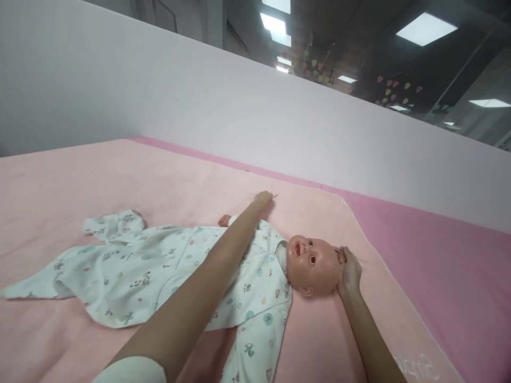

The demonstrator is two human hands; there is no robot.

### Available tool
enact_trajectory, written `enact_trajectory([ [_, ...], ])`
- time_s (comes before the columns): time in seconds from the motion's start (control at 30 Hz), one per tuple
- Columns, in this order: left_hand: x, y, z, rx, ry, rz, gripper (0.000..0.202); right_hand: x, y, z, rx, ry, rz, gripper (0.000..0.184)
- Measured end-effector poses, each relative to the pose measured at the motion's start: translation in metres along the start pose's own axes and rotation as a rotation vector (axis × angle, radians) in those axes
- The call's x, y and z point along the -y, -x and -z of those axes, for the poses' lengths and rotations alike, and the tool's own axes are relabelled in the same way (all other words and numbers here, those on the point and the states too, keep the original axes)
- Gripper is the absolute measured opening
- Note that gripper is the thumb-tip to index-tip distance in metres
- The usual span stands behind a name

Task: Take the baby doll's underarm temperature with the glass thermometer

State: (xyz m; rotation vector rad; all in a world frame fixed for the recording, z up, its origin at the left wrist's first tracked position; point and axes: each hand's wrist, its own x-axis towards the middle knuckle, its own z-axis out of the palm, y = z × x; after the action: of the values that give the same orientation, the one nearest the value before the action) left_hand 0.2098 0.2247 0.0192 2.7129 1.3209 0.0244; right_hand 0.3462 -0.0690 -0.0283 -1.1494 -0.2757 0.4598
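A baby doll lies on its back across the pink mat, its bare head (315, 266) to the right and its mouth open. It wears a white printed baby gown (131, 271), whose lower part spreads flat to the left. My left arm reaches over the doll's chest. Beyond it, my left hand (263, 199) is closed low over the mat, with the tip of a thin stick (275, 195) poking out. One small doll hand (224, 220) shows beside my forearm. My right hand (350, 272) cups the crown of the doll's head with curled fingers.
A pale pink mat (59, 181) covers most of the darker pink surface (447, 266), which shows along the back and right. A white padded wall (199, 101) rises behind. Faint lettering (417, 367) marks the mat's near right corner.
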Motion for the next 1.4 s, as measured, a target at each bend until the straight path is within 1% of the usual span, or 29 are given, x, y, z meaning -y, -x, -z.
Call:
enact_trajectory([
  [0.1, 0.001, 0.002, 0.001, -0.001, -0.014, 0.015, 0.031, 0.002, 0.001, -0.002, -0.038, -0.035, -0.047, 0.025],
  [0.23, 0.001, 0.003, 0.0, 0.002, -0.035, 0.041, 0.031, 0.002, 0.002, -0.003, -0.041, -0.063, -0.056, 0.024],
  [0.37, -0.004, 0.003, -0.001, 0.007, -0.072, 0.053, 0.031, 0.003, 0.002, -0.003, -0.034, -0.09, -0.076, 0.025],
  [0.47, -0.008, 0.008, -0.001, -0.003, -0.091, 0.029, 0.029, 0.003, 0.002, -0.004, -0.02, -0.103, -0.097, 0.025],
  [0.57, -0.011, 0.018, 0.004, -0.031, -0.102, -0.02, 0.027, 0.003, 0.001, -0.005, -0.015, -0.11, -0.106, 0.026],
  [0.63, -0.013, 0.025, 0.012, -0.07, -0.11, -0.055, 0.028, 0.003, 0.0, -0.004, -0.005, -0.106, -0.104, 0.026],
  [0.7, -0.016, 0.033, 0.026, -0.123, -0.119, -0.094, 0.031, 0.003, -0.001, -0.004, 0.017, -0.095, -0.102, 0.026],
  [0.83, -0.025, 0.052, 0.067, -0.217, -0.152, -0.198, 0.043, 0.001, -0.004, -0.005, 0.048, -0.093, -0.135, 0.025],
  [0.87, -0.027, 0.061, 0.079, -0.241, -0.159, -0.238, 0.045, 0.003, -0.004, -0.006, 0.047, -0.098, -0.145, 0.025],
  [0.97, -0.033, 0.099, 0.113, -0.427, -0.146, -0.383, 0.044, 0.016, -0.002, -0.009, 0.033, -0.131, -0.161, 0.023],
  [1.03, -0.034, 0.136, 0.131, -0.574, -0.146, -0.443, 0.041, 0.036, 0.006, -0.011, 0.022, -0.219, -0.131, 0.02],
  [1.1, -0.034, 0.177, 0.144, -0.717, -0.154, -0.496, 0.038, 0.063, 0.022, -0.015, 0.026, -0.361, -0.066, 0.018],
  [1.17, -0.033, 0.22, 0.148, -0.808, -0.169, -0.508, 0.037, 0.091, 0.051, -0.022, 0.097, -0.448, -0.014, 0.019],
  [1.23, -0.034, 0.259, 0.145, -0.854, -0.211, -0.517, 0.037, 0.111, 0.091, -0.031, 0.216, -0.42, 0.047, 0.025],
  [1.3, -0.039, 0.293, 0.138, -0.874, -0.256, -0.527, 0.038, 0.123, 0.132, -0.039, 0.316, -0.36, 0.085, 0.03],
  [1.4, -0.049, 0.333, 0.129, -0.897, -0.349, -0.568, 0.036, 0.125, 0.181, -0.043, 0.369, -0.355, 0.079, 0.03],
])
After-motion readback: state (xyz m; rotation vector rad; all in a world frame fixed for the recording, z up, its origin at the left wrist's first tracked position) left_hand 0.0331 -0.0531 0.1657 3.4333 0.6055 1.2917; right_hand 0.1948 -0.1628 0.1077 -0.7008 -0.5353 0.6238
